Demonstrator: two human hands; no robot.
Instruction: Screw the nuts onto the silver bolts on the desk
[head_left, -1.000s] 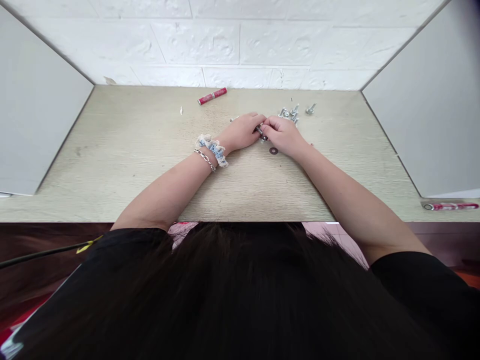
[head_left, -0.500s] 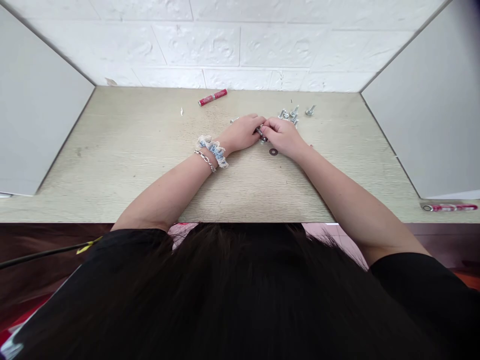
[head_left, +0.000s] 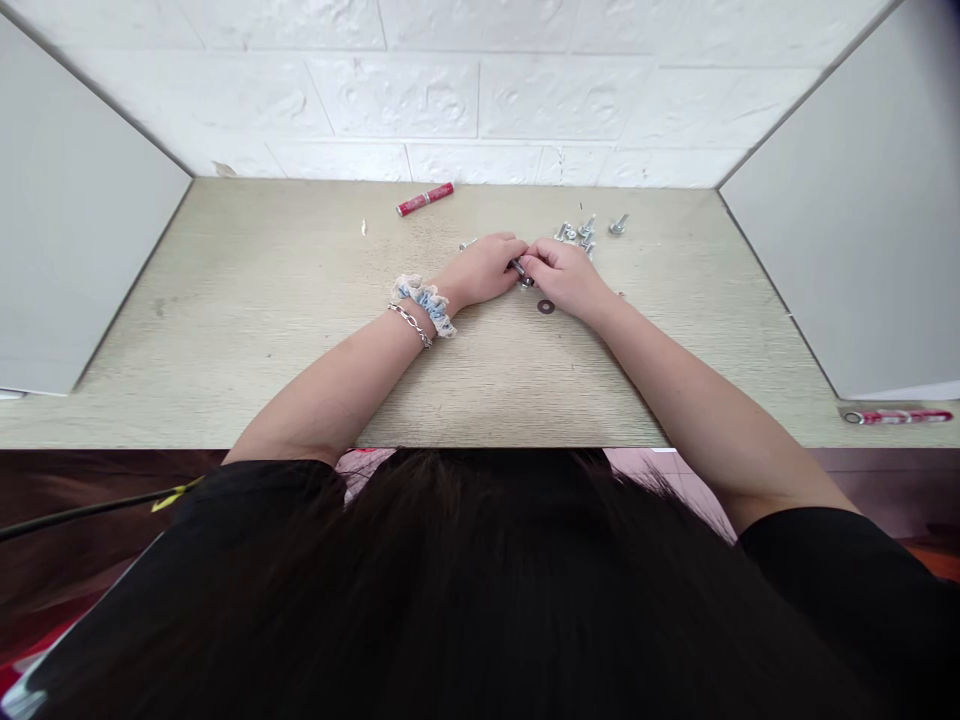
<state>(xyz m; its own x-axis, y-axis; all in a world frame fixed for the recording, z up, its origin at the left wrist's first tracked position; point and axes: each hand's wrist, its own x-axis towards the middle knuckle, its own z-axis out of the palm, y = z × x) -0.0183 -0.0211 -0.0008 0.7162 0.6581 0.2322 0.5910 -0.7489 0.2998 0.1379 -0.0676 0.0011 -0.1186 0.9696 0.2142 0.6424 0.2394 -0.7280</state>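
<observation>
My left hand (head_left: 484,270) and my right hand (head_left: 566,277) meet above the middle of the tabletop, fingertips almost touching. Between them shows a metal bolt (head_left: 517,267), pinched by the fingers of both hands and partly covered by them. Close beneath the fingertips is more small metal hardware (head_left: 526,283), too small to make out fully. A dark flat washer (head_left: 546,307) lies on the table just below my right hand. Behind that hand several silver bolts (head_left: 587,228) are grouped, and a single bolt (head_left: 619,225) stands apart to their right. Another small metal piece peeks out behind my left hand.
A red tube (head_left: 425,199) lies near the white brick-patterned wall (head_left: 405,95). Another red tube (head_left: 898,416) rests by the front right edge. Grey panels flank the wooden tabletop (head_left: 247,300) left and right. A white scrap (head_left: 364,228) lies left of the first tube.
Both hands keep nearly the same place and grip on the bolt. The whole view has shifted very slightly; nothing on the table has visibly moved.
</observation>
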